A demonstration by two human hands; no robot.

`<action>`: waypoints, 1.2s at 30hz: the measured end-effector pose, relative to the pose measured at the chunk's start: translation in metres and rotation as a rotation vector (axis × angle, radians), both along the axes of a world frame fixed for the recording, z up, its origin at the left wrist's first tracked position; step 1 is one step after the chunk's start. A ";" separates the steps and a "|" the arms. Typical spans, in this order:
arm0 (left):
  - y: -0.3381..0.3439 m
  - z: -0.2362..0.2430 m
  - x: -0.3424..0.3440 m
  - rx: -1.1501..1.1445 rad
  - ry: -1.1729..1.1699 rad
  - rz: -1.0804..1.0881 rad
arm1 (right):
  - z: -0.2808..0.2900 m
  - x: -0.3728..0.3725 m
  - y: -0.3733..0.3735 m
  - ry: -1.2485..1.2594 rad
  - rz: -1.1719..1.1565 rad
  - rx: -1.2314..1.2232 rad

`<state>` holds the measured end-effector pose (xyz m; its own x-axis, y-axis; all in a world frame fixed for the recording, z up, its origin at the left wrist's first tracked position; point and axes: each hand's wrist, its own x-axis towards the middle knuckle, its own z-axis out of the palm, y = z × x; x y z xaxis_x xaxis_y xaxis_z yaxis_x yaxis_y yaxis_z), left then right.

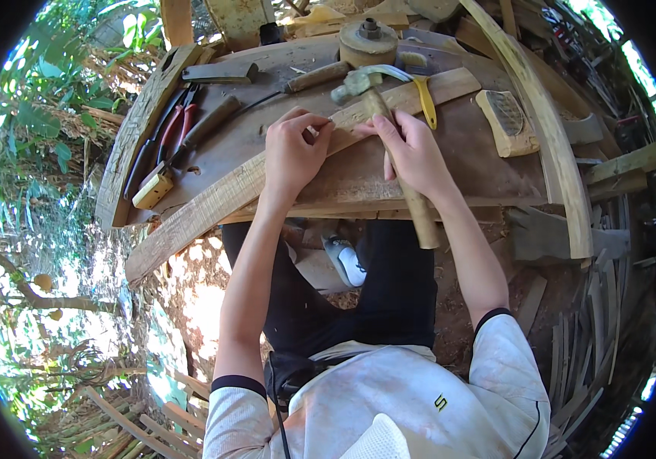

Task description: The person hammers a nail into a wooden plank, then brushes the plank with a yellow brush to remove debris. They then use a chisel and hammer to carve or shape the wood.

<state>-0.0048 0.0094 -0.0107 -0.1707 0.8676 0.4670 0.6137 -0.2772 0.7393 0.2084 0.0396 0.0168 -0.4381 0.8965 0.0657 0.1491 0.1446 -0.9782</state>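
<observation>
Broad brown wooden bench (458, 172) first; across it, on a diagonal, a long pale flat wooden plank (213, 206), its left end overhanging the near edge. Hammer with a metal head and a wooden handle (415, 205) next — head above the plank's far side, handle angled back toward the person. Right hand (412, 153) wraps the handle loosely, forefinger stretched toward the left hand (297, 149), which has thumb and fingertips pinched together over the plank; can't tell if anything small is between them. Hands near each other, not touching.

Step in hand: looks like fingertip work on the plank, hammer at the ready. Next move probably calls for a firmer handle grip, left fingers clear of the head.

Around: long curved pale wood strip (565, 164) at right, hollowed wooden block (508, 122), red-handled pliers (177, 128) at left. Yellow-handled metal tool (425, 103) lies right by the hammer head — likely in the way.
</observation>
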 end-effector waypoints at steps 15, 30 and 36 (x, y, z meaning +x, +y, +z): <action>0.000 0.002 -0.007 -0.075 -0.079 0.058 | -0.012 0.001 0.001 0.080 -0.063 -0.092; 0.000 0.002 -0.005 -0.053 -0.011 0.040 | -0.010 0.001 0.000 0.034 -0.051 -0.096; -0.001 0.003 -0.004 -0.052 -0.010 0.037 | -0.011 0.002 0.000 0.048 -0.043 -0.095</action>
